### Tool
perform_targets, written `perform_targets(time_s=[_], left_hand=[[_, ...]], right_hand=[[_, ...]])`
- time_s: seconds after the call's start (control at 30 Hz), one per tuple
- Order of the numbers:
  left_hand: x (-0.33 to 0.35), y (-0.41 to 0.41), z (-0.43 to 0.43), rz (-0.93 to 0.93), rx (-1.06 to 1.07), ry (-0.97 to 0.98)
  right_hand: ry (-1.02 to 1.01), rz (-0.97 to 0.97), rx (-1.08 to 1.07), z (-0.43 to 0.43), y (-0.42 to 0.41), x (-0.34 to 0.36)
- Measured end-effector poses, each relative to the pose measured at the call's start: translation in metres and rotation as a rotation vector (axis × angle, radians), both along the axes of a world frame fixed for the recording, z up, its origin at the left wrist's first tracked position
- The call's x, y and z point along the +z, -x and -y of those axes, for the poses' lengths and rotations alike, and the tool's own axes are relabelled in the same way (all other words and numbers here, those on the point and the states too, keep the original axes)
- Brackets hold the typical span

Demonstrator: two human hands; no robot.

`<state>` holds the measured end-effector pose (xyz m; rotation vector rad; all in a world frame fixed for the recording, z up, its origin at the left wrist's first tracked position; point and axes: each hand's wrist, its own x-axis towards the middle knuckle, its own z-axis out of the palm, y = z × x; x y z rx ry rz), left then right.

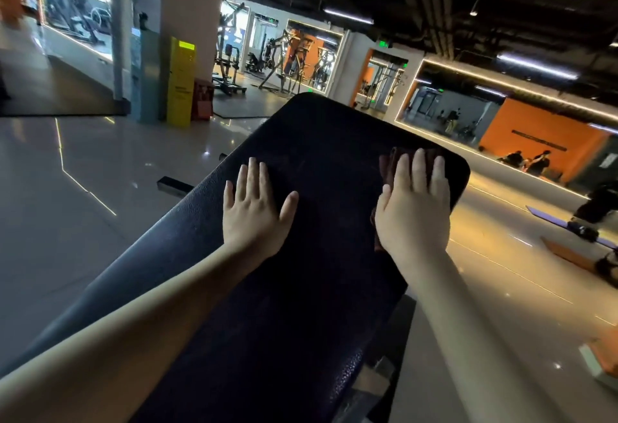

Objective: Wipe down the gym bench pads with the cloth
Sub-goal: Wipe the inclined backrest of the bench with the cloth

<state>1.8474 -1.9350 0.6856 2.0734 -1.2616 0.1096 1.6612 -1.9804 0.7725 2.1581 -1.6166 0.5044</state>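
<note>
Two bare forearms reach in from 6 o'clock over a black pad (317, 142), its long axis running from 7 o'clock near to 1 o'clock far. The left hand (255, 208) lies flat on bare pad, fingers straight, gripping nothing. The right hand (414, 212), at 3 o'clock from it, presses flat on the cloth (388, 163), not clenched. The cloth is dark reddish-brown and crumpled, peeking out past the fingertips near the pad's far right corner. The next stroke probably runs toward 9 o'clock.
</note>
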Motion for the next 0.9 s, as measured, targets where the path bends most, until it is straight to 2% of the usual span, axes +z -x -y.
perform_targets(time_s=[0.1, 0.2, 0.33, 0.53, 0.73, 0.9], left_hand=[[-0.003, -0.006, -0.004, 0.016, -0.066, -0.002], [-0.009, -0.018, -0.012, 0.075, -0.146, 0.020], [-0.025, -0.034, -0.025, 0.153, -0.177, 0.067], [-0.037, -0.033, -0.034, 0.065, -0.090, 0.099], [-0.046, -0.031, -0.050, 0.035, -0.039, 0.069], [-0.050, -0.031, -0.059, 0.015, -0.019, 0.042]], right_hand=[[-0.011, 0.051, -0.069, -0.007, -0.036, -0.010], [-0.025, 0.037, 0.000, 0.000, -0.079, -0.011], [-0.024, -0.097, 0.162, 0.019, -0.140, -0.010], [-0.080, -0.317, 0.387, 0.040, -0.200, -0.001], [-0.190, -0.437, 0.524, 0.033, -0.187, 0.007], [-0.205, -0.385, 0.516, 0.006, -0.102, 0.000]])
